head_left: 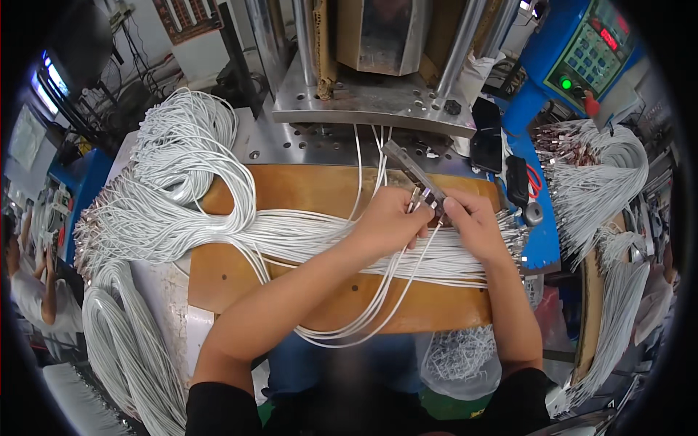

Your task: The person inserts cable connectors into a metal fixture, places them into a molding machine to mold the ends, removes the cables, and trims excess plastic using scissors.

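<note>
My left hand (392,218) is closed in a pinch on the ends of several white cables (387,283), which loop down over the board's front edge. Small metal connectors stick up between its thumb and fingers. Close beside it, my right hand (476,224) grips the near end of a narrow grey metal bar (411,168). The bar slants away toward the press, its far end above the board. Both hands hover over a thick bundle of white cables (291,227) lying across the brown board (240,280). My right fingertips are partly hidden by the bar.
A steel press (371,116) stands just beyond the board. A blue control box (582,58), a phone (486,134) and red-handled scissors (534,180) are at the right. Coiled cables (182,138) pile up left; more cables (603,196) hang right. Below is a bag of scraps (462,360).
</note>
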Demonstrator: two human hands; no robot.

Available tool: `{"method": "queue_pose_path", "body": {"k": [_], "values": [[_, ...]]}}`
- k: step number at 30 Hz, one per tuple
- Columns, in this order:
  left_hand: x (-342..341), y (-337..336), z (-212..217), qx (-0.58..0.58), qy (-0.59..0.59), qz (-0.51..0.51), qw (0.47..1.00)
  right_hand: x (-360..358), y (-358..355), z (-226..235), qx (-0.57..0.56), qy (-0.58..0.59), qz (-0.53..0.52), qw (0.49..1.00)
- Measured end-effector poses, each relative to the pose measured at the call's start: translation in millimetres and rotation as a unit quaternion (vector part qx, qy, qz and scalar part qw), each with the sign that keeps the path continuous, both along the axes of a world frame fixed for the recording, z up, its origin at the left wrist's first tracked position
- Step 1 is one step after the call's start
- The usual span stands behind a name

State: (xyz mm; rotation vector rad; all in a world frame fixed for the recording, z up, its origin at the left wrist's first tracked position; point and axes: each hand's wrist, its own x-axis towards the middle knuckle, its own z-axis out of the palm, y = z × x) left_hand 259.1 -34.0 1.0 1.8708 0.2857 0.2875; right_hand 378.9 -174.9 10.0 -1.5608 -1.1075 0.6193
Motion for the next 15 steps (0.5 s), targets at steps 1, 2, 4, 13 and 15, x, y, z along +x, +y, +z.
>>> {"method": "queue_pose_path", "body": {"k": [1, 2, 4, 13, 15], "values": [[-2, -2, 4, -0.087, 0.013, 0.007, 0.996, 1, -1, -1, -0.006, 0.001, 0.005, 1.0], [-3, -3, 9, -0.174, 0.026, 0.013, 0.984, 3, 0, -1, -0.009, -0.002, 0.006, 1.0], [-1, -1, 2, -0.07, 0.021, 0.005, 0.997, -2, 2, 0, 0.005, -0.005, -0.02, 1.0], [-8, 9, -5, 0.033, -0.033, -0.032, 0.998, 7, -4, 2, -0.024, 0.127, -0.063, 0.99], [-11, 7, 7, -0.183, 0.041, -0.003, 0.982, 9, -5, -2, -0.021, 0.124, -0.047, 0.991]]}}
